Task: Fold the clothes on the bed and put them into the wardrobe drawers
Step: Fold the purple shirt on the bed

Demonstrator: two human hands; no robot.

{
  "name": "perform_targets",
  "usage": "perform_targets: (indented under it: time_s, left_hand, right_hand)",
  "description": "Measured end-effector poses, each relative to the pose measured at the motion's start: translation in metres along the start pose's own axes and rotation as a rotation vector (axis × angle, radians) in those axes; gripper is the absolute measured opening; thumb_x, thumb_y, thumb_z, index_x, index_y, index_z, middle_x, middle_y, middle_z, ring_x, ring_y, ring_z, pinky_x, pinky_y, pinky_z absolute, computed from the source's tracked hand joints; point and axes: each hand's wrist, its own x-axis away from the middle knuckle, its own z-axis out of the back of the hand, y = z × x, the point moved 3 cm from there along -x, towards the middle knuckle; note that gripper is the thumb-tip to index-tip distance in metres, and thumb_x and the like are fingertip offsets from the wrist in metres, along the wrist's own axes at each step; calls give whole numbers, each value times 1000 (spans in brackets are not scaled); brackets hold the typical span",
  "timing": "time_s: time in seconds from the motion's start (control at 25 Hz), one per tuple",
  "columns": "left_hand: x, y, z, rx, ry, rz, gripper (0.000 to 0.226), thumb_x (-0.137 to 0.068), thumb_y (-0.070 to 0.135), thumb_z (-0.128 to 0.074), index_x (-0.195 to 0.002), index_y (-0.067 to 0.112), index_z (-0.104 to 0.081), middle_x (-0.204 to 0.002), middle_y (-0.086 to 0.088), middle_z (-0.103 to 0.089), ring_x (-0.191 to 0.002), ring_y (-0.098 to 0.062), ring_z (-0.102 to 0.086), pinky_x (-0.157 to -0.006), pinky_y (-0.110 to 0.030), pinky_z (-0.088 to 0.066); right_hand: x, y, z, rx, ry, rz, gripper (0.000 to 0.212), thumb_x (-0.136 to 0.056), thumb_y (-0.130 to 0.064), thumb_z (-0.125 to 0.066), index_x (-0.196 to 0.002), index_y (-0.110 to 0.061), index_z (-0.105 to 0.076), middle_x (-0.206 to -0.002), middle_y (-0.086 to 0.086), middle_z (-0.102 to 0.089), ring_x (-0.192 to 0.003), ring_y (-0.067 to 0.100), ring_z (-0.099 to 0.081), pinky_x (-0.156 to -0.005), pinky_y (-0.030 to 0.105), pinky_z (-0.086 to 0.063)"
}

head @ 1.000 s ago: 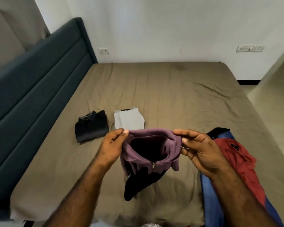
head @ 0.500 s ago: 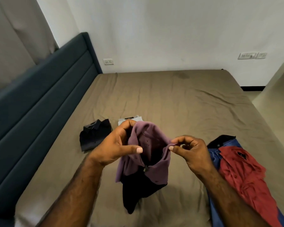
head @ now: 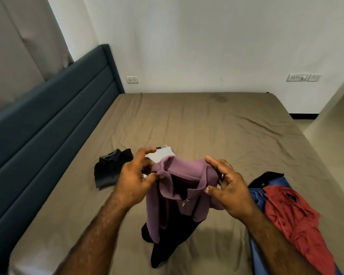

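Both bare forearms come up from the bottom edge toward mid-frame. Left hand (head: 134, 180) sits center-left, fingers curled and pinching cloth — right hand (head: 229, 190) center-right, thumb and fingers curled round the same cloth.

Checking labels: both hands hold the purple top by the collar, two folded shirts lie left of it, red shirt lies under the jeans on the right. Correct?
One error. The head view shows the red shirt lying on top of the jeans, not under them. The rest stands: left hand and right hand hold the purple top by the collar, and the dark shirt and white shirt lie folded to its left.
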Motion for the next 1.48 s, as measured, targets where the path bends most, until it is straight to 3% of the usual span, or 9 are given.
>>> perform_targets:
  time_s: [0.2,0.36,0.6,0.76,0.92,1.04,1.2,1.36,1.48]
  left_hand:
    - [-2,-6,15,-155,109,-102,13,-98,30,-72,-111,30,-75,-91,16,-76,-85,-7,-75,-76,-37,-64]
    - [-14,-10,19,-183,70,-87,21,-102,43,-62,-118,35,-71,-100,16,-73,-91,-9,-71,-78,-39,-61]
    - [-32,-13,16,215,-216,170,18,-109,22,-56,-108,28,-72,-104,1,-75,-100,-23,-71,-88,-48,-62]
    - [-35,-21,17,426,-81,207,21,-109,33,-54,-104,17,-65,-102,-18,-68,-87,-27,-60,-78,-51,-51]
    - [-42,-10,38,107,-127,-83,16,-95,27,-72,-108,21,-65,-96,1,-67,-86,-18,-66,-77,-40,-56]
    - [-59,0,60,-259,-106,-162,21,-89,13,-71,-103,29,-67,-94,14,-71,-89,-5,-68,-79,-38,-59]
    - [-88,6,80,-202,-3,-188,22,-90,15,-59,-104,25,-72,-92,11,-76,-89,-15,-73,-79,-40,-60]
    - [-124,1,71,183,-64,130,20,-110,15,-53,-118,20,-70,-110,0,-76,-105,-19,-71,-92,-38,-57]
    - [-144,18,81,-285,-162,-95,23,-95,22,-75,-113,24,-62,-93,12,-63,-84,-8,-60,-75,-29,-46]
  right_hand:
    - [-12,-20,5,412,159,-19,33,-88,-15,-80,-109,-40,-76,-92,-24,-75,-88,1,-71,-80,27,-61]
    - [-34,-36,13,563,-34,60,5,-96,-32,-70,-97,-38,-69,-81,-17,-73,-76,5,-69,-70,38,-58]
    - [-43,-28,27,354,-110,-37,23,-89,-43,-78,-109,-36,-69,-87,-10,-71,-79,10,-66,-76,36,-58]
    - [-52,-27,22,299,-237,-78,40,-81,-6,-88,-106,-33,-73,-101,-9,-76,-94,1,-70,-84,16,-54]
    - [-72,-44,32,471,5,106,16,-89,-11,-82,-81,-23,-76,-78,-7,-72,-73,3,-65,-68,13,-46]
    - [-91,-66,50,518,-9,200,29,-99,-20,-72,-77,-39,-68,-75,-8,-65,-75,7,-63,-69,18,-43]
    - [-109,-84,58,388,-21,83,20,-99,-9,-70,-93,-23,-82,-81,-7,-78,-75,9,-70,-71,29,-57]
    - [-140,-89,62,335,21,-59,13,-87,-3,-80,-83,-16,-83,-79,2,-79,-75,16,-70,-74,36,-58]
    - [-163,-103,76,660,45,-4,18,-90,-25,-80,-78,-14,-73,-73,4,-72,-72,25,-66,-66,34,-50]
